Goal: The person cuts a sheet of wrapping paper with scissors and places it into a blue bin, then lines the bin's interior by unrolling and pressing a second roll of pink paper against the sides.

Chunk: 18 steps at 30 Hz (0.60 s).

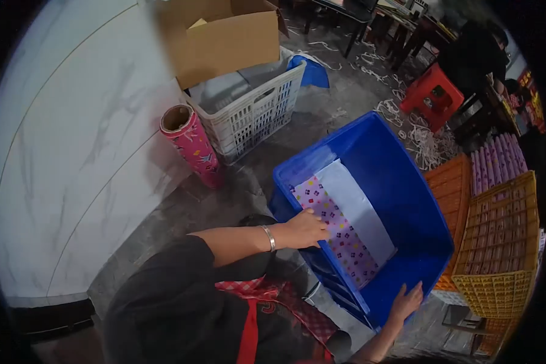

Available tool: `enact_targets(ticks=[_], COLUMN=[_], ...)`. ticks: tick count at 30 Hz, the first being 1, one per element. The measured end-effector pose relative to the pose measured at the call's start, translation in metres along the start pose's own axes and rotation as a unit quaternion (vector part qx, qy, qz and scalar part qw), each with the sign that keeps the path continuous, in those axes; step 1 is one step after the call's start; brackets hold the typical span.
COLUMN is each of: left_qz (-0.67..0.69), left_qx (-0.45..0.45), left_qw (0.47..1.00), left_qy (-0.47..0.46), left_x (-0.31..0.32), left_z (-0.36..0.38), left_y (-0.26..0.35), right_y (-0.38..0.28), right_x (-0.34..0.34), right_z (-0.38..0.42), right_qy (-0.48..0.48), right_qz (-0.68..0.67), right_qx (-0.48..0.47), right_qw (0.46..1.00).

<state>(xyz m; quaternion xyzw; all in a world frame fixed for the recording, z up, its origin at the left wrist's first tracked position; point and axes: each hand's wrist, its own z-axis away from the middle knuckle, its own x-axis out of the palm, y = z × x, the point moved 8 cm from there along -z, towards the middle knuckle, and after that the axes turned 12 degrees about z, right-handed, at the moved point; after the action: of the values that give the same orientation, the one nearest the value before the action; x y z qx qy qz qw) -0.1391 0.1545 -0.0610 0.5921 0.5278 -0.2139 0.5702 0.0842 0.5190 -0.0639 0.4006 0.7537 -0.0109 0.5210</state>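
Note:
A large blue bin (379, 164) stands tilted in view in front of me. Inside it, along the near wall, lie purple patterned sheets (340, 233) and, beside them, a plain white sheet (361, 212). My left hand (303, 229), with a bracelet on the wrist, rests over the bin's near rim, its fingertips by the patterned sheets. At the bin's lower right end, my right hand (406, 302) lies on the rim with its fingers apart.
A pink patterned roll (194, 145) stands left of a white crate (255, 112) with a cardboard box (230, 48) above it. Yellow baskets (494, 242) of rolls are stacked at right. Behind are a red stool (432, 97), a seated person and white strips on the floor.

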Motion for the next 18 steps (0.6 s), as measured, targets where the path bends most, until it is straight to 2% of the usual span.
enact_targets(ticks=[1,3,4,5,7,9,10,12,13,14,15,16,18], left_qz=[0.012,0.021,0.028,0.031,0.076,0.144,0.132,-0.005,-0.096,-0.152,-0.167,-0.2,-0.072], left_qx=[-0.008,-0.017,-0.017,-0.018,-0.036,-0.024,-0.055,-0.162,-0.246,-0.288,-0.366,-0.382,-0.447], left_qw=[1.0,0.999,0.999,0.998,0.995,0.982,0.975,0.935,0.883,0.857,0.819,0.837,0.847], left_qy=[-0.019,-0.03,-0.043,-0.046,-0.049,0.12,0.172,0.316,0.387,0.4,0.41,0.337,0.277], left_x=[0.001,0.002,0.003,0.002,-0.005,-0.067,-0.112,-0.221,-0.26,-0.29,-0.321,-0.336,-0.34], left_z=[-0.001,-0.002,-0.002,-0.001,-0.001,0.017,0.034,0.09,0.131,0.175,0.208,0.247,0.278], left_y=[-0.001,-0.003,-0.003,-0.002,-0.002,-0.016,-0.039,-0.086,-0.113,-0.153,-0.168,-0.205,-0.244], right_y=[-0.044,-0.148,-0.193,-0.231,-0.275,-0.272,-0.268,-0.268,-0.268,-0.266,-0.261,-0.263,-0.263], right_x=[-0.025,-0.102,-0.136,-0.139,-0.157,-0.151,-0.152,-0.153,-0.154,-0.142,-0.14,-0.139,-0.138], right_z=[-0.012,-0.012,-0.016,-0.011,-0.004,-0.006,-0.007,-0.01,-0.01,-0.005,-0.007,-0.008,-0.006], right_qy=[-0.051,-0.045,-0.114,-0.146,-0.174,-0.16,-0.148,-0.169,-0.181,-0.183,-0.182,-0.186,-0.197], right_qz=[-0.107,-0.362,-0.374,-0.402,-0.259,-0.276,-0.293,-0.288,-0.291,-0.297,-0.292,-0.287,-0.281], right_qx=[-0.024,-0.097,-0.124,-0.15,-0.222,-0.207,-0.186,-0.176,-0.176,-0.155,-0.13,-0.14,-0.129], right_qw=[0.993,0.926,0.912,0.891,0.924,0.925,0.926,0.926,0.923,0.924,0.93,0.929,0.93])
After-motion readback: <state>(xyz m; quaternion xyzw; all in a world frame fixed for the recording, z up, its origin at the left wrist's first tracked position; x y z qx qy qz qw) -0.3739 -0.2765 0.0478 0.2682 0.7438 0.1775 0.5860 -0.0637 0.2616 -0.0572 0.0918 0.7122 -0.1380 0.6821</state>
